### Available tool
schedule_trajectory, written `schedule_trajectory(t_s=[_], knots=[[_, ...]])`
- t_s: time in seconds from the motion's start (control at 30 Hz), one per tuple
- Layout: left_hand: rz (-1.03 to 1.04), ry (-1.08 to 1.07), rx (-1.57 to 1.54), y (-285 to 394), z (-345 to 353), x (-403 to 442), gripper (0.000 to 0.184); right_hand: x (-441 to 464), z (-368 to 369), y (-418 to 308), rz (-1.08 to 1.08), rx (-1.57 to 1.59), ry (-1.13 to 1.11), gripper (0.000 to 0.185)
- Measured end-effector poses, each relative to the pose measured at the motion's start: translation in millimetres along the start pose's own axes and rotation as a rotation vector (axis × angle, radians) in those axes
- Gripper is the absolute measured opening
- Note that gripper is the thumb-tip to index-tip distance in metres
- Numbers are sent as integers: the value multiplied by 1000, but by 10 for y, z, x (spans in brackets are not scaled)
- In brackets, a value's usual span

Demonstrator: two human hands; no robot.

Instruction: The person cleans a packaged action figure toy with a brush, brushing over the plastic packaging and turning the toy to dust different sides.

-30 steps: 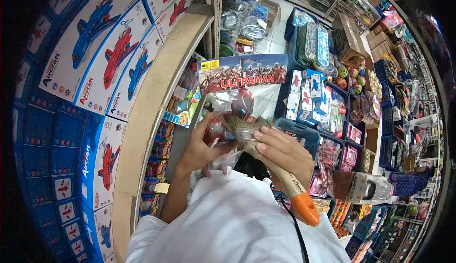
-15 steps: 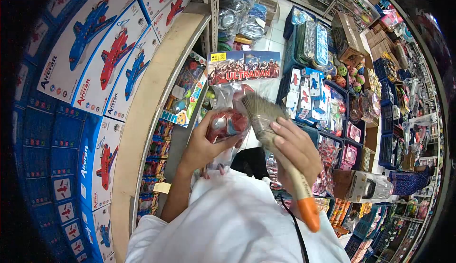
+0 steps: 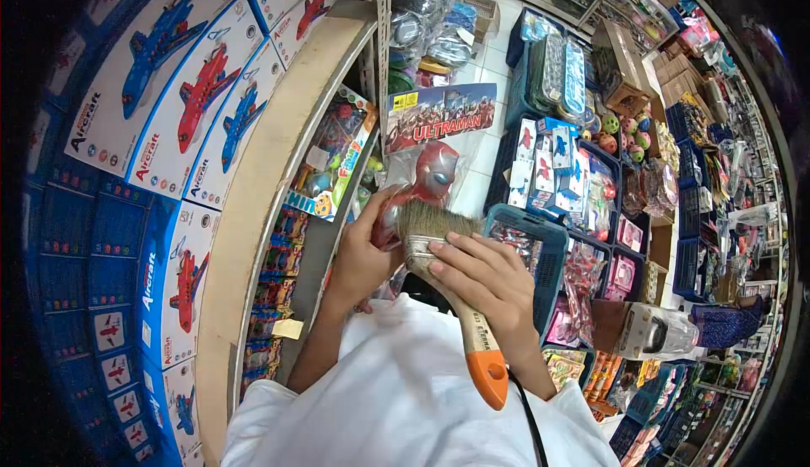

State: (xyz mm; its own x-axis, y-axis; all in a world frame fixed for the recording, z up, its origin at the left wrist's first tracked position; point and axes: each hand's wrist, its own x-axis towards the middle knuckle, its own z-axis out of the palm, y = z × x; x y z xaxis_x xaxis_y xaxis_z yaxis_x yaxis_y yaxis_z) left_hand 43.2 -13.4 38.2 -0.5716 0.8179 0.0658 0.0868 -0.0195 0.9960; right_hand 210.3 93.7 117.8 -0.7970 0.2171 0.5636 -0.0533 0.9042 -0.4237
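My left hand [image 3: 359, 256] is closed around a red toy figure [image 3: 434, 172] in a clear plastic bag, topped by a printed header card [image 3: 441, 117] reading ULTRAMAN. In my right hand [image 3: 489, 277] is a wide paintbrush [image 3: 460, 294] with pale bristles and an orange-tipped handle, its fingers wrapped over the ferrule and upper handle. The bristles lie against the bag, just beside my left hand, and cover part of the toy. The toy's red head with a blue-white eye shows above the bristles.
Boxed Aircraft toys [image 3: 202, 96] stand at the left along a beige shelf edge [image 3: 257, 146]. A teal basket [image 3: 548, 260] is right of my hands, near blue crates of packaged toys. Bagged goods [image 3: 409, 28] hang beyond, and a person in blue patterned clothing [image 3: 726, 322] is at far right.
The brush has swung back left over the bagged toy, its handle now lower and further left. The header card has shifted right and tilted, and more of the toy's head shows.
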Motion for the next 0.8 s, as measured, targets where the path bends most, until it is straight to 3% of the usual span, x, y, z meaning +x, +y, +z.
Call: schedule_trajectory(t_s=[0.3, 0.4, 0.47, 0.57, 0.7, 0.8], knots=[[-16, -123, -213, -13, -38, -19, 68, -33, 51, 6, 19, 35, 61, 36], [-34, -216, -141, -251, -194, -50, 53, -46, 86, 73, 53, 93, 35, 39], [-338, -312, -288, -395, -297, -34, 51, -98, 167, 151, 96, 127, 21, 39], [-261, -187, -533, -598, -81, -4, 56, -136, 327, 278, 139, 181, 12, 37], [-371, -154, -741, -508, -33, 14, 56, -69, 420, 299, 155, 149, 47, 30], [-343, -159, -764, -525, -40, 15, 57, -34, 453, 253, 87, 26, -22, 31]])
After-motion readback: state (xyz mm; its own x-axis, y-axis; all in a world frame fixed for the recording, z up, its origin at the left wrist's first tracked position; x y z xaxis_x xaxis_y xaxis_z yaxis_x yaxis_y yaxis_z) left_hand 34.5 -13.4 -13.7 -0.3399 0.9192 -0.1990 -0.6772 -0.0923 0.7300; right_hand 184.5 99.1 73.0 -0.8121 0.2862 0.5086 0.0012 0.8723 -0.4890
